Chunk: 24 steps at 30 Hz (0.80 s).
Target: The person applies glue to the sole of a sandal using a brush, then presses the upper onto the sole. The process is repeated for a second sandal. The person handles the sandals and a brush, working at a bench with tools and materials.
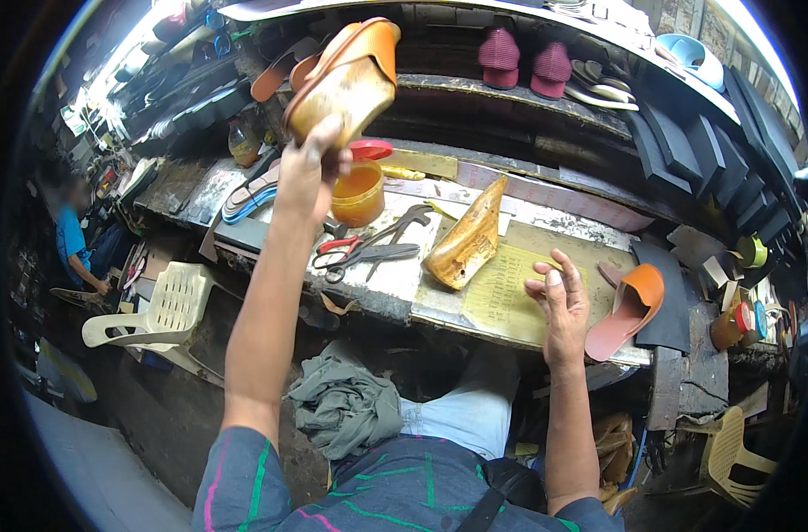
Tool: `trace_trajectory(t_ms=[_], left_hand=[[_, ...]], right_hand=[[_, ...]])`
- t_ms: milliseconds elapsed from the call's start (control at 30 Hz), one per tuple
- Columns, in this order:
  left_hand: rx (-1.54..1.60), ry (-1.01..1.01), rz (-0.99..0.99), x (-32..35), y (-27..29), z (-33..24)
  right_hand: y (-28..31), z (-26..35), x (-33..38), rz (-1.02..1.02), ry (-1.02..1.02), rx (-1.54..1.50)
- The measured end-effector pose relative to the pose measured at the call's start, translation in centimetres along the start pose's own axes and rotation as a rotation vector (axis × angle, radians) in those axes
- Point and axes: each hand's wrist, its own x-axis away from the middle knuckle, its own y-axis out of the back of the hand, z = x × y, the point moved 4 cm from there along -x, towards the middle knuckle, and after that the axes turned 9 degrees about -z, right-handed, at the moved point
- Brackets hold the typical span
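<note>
My left hand (pixel 320 164) is raised over the far left of the workbench, its fingers closed round a wooden shoe last (pixel 340 96). An orange slipper upper (pixel 379 44) is stretched over that last, slightly blurred. My right hand (pixel 561 310) hovers near the bench's front edge, fingers loosely bent and apart, holding nothing. Just right of it lies a slipper (pixel 618 321) with an orange strap and reddish-brown sole. A second wooden shoe last (pixel 468 238) rests between my hands, partly on a yellow printed sheet (pixel 515 282).
A tub of amber paste (pixel 358 200), pincers (pixel 404 222) and black-handled scissors (pixel 361 257) sit on the bench. Shelves behind hold pink shoe forms (pixel 499 58) and dark sheets (pixel 679 146). A plastic chair (pixel 160 306) stands left; another person (pixel 73 238) is farther back.
</note>
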Motion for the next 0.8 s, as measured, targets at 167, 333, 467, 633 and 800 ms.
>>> trace_trajectory(t_ms=[167,333,467,633,800], left_hand=[[-0.129,0.065,-0.072,-10.3,-2.2,3.3],[-0.167,0.111,-0.136,-14.9,-3.3,6.9],[-0.153,0.103,-0.136,-15.8,-3.0,7.8],[-0.156,0.190,-0.072,-14.2,-2.6,7.8],[-0.392,0.096,0.011,-3.8,-3.5,6.8]], right_hand=[[2.3,-1.8,-1.5,-0.036,-0.005,0.023],[2.2,-2.1,-1.5,-0.031,-0.001,0.062],[1.9,-1.7,-1.4,-0.044,-0.019,0.059],[1.8,-1.1,-1.4,-0.034,-0.019,0.057],[2.2,0.6,0.4,-0.077,0.029,0.010]])
